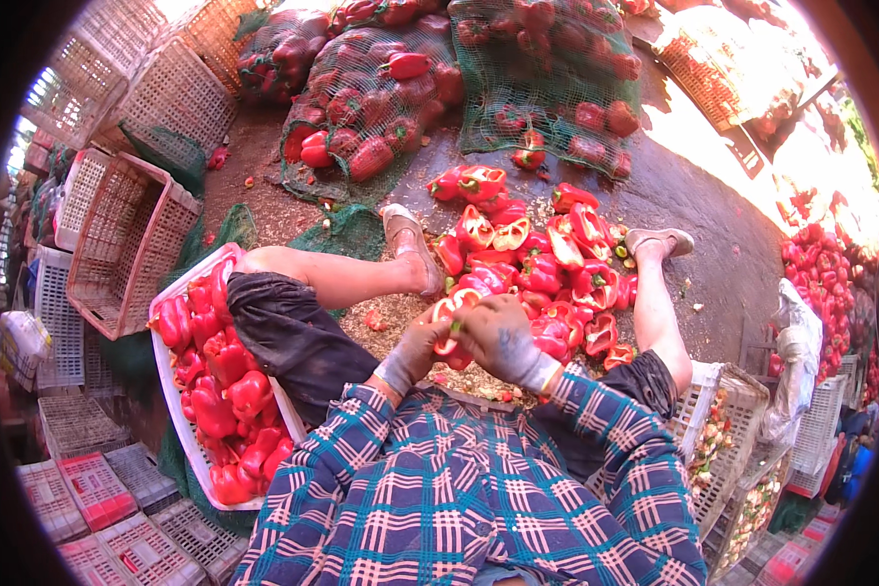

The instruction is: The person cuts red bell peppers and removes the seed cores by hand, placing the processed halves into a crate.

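Between my gloved hands is a cut red bell pepper (pixel 445 311), its pale inside partly showing. My left hand (pixel 412 350) is closed round its near left side. My right hand (pixel 506 340) has its fingers bent against the pepper's right side, where a bit of green shows; the fingertips are partly hidden. Just beyond the hands, between my legs, lies a heap of red bell peppers (pixel 539 269), many of them cut open. Pale seeds and scraps (pixel 376 317) cover the floor below my hands.
A white crate (pixel 178 415) of red peppers stands against my leg on the left. Stuffed green net sacks (pixel 371 103) lie ahead. Empty crates (pixel 127 249) are stacked at left. On the right, a crate (pixel 737 430) holds pepper scraps, with more peppers (pixel 825 293) piled beyond.
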Demonstrator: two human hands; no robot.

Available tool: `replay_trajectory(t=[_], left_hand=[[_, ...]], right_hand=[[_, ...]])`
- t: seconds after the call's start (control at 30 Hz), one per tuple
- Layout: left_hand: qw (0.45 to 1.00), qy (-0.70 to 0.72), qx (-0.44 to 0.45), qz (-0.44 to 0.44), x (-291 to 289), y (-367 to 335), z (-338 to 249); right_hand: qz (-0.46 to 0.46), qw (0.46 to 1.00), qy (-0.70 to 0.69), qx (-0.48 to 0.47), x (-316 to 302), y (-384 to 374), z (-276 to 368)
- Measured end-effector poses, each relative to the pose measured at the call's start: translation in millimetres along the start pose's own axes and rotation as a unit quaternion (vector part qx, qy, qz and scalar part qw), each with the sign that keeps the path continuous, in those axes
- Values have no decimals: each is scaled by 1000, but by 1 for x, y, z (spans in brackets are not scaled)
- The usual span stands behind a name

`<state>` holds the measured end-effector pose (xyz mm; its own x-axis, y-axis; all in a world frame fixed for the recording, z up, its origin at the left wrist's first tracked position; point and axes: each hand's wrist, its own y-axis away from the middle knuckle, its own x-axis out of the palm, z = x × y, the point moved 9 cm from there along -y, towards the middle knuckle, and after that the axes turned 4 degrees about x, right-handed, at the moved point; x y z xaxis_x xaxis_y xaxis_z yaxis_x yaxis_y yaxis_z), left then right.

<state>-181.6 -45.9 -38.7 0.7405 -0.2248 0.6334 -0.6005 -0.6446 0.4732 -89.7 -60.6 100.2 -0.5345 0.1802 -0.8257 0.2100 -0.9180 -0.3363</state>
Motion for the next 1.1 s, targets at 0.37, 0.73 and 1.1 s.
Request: replay_trajectory(t=[0.37,0.73,1.1], left_hand=[[882,-197,410,-126,18,140,-194],[162,-710,25,-685,-156,533,-189],[583,-580,106,-560,-326,497,-135]], right_hand=[[-303,937,-78,154,-79,1,-63],[-170,831,-424,317,20,20,-116],[-310,832,-322,329,-100,74,-85]])
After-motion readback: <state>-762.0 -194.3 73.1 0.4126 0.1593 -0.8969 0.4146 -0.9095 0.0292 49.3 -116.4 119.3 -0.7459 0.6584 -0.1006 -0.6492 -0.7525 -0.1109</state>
